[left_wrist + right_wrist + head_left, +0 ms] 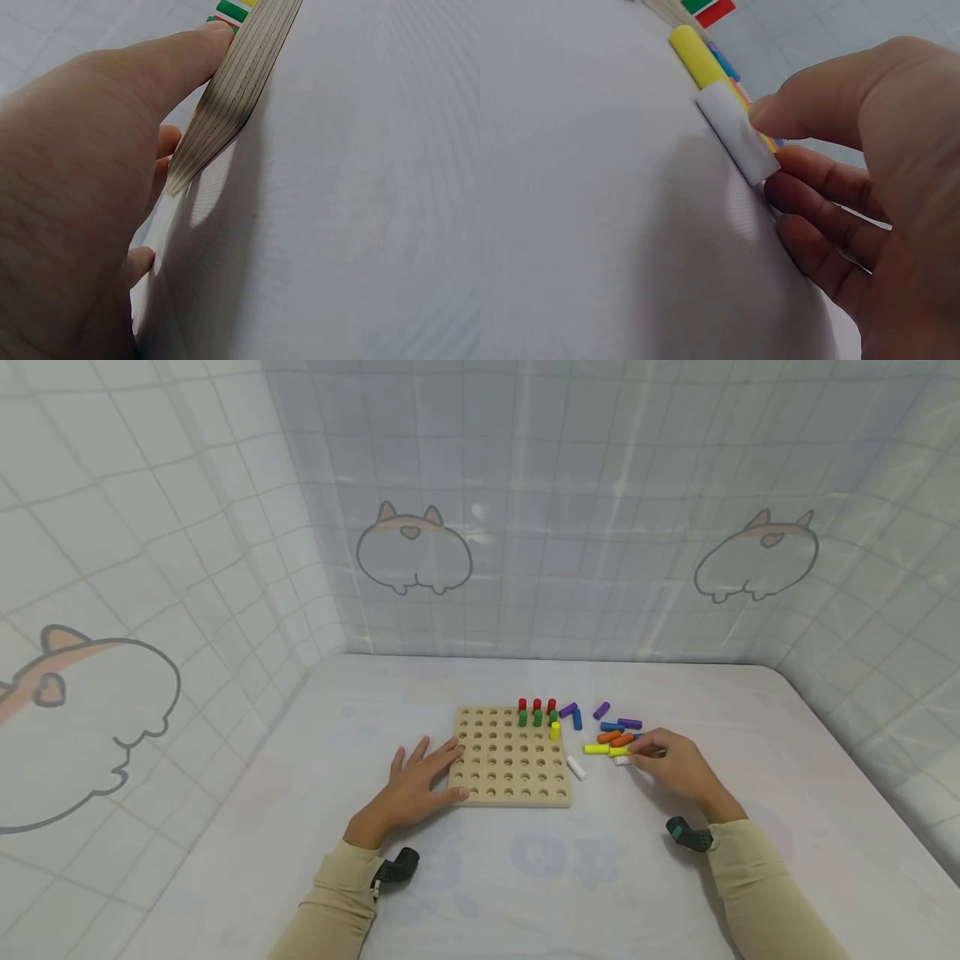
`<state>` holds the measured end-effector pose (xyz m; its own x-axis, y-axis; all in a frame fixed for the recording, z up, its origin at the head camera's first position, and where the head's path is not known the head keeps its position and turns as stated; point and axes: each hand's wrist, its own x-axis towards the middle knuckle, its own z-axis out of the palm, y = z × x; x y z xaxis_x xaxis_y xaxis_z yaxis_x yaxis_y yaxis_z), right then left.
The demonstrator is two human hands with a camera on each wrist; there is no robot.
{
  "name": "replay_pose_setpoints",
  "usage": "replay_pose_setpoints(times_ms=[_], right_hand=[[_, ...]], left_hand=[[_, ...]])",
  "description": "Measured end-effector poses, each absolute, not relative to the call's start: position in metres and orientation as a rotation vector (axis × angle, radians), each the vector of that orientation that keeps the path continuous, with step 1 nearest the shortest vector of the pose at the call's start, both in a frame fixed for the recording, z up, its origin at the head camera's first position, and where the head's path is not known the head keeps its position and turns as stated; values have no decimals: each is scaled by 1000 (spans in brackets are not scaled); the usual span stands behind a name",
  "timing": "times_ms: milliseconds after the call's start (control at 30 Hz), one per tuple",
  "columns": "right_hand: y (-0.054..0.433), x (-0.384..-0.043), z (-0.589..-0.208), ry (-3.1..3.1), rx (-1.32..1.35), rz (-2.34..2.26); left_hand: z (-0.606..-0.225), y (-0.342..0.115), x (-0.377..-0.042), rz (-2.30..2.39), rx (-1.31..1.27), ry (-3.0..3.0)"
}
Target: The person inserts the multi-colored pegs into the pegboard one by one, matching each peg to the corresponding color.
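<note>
A square wooden pegboard (517,803) lies on the table, with rows of round holes. My left hand (411,789) rests at its left side, fingers spread; the thumb (199,56) lies on the board's edge in the left wrist view. To the right of the board, my right hand (677,766) pinches the end of a yellow peg (618,751) between thumb and fingers. A white peg (737,133) lies right beside the thumb, partly under the hand in the head view. Another yellow peg (596,749) lies end to end with the pinched one.
Three red pegs (537,704), three green pegs (537,719) and one yellow peg (555,732) stand at the board's back right. Loose orange (610,737), blue (577,719) and purple pegs (602,711) lie right of it. A white peg (576,767) lies by the right edge.
</note>
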<state>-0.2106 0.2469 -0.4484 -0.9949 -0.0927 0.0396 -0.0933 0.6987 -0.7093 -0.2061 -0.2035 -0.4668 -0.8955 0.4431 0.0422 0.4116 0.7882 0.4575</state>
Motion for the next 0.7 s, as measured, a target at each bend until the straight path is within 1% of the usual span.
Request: replay_pose_setpoints(times_ms=[367,700], right_hand=[[247,-213,-453,-2882,295,1087],[245,-212,-451,-2957,267,1039]], left_hand=[[-466,-203,-206,742,710,2906],[-464,-203,-205,716,704,2902]])
